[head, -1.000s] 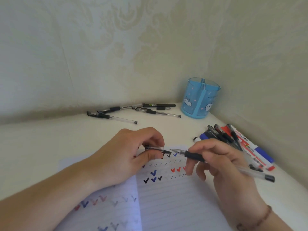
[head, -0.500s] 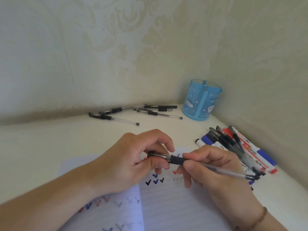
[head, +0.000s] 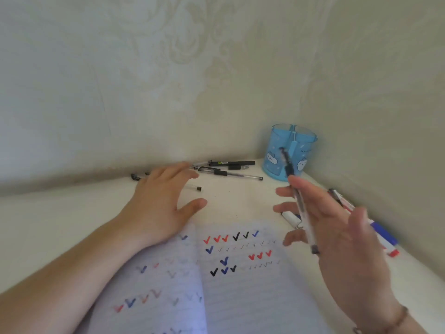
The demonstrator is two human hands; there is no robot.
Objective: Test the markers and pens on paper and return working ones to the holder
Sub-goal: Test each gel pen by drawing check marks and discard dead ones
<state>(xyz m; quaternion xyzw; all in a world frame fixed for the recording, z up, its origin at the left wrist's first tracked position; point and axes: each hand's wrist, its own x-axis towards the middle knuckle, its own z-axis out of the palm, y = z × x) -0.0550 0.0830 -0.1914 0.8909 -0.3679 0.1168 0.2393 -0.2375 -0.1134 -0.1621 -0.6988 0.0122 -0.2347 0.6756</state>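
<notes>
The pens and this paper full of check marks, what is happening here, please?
A person is testing pens on lined paper already covered in red, blue and black ticks. The right hand holds a clear pen raised toward the blue holder, which looks empty. The left hand, fingers spread, hovers by loose pens near the wall. More markers lie at right.

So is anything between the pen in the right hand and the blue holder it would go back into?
Nothing visible. The right hand holds the pen raised, its far end in front of the blue holder, whose top shows open. The loose pens on the table lie left of that line, by the left hand.
</notes>
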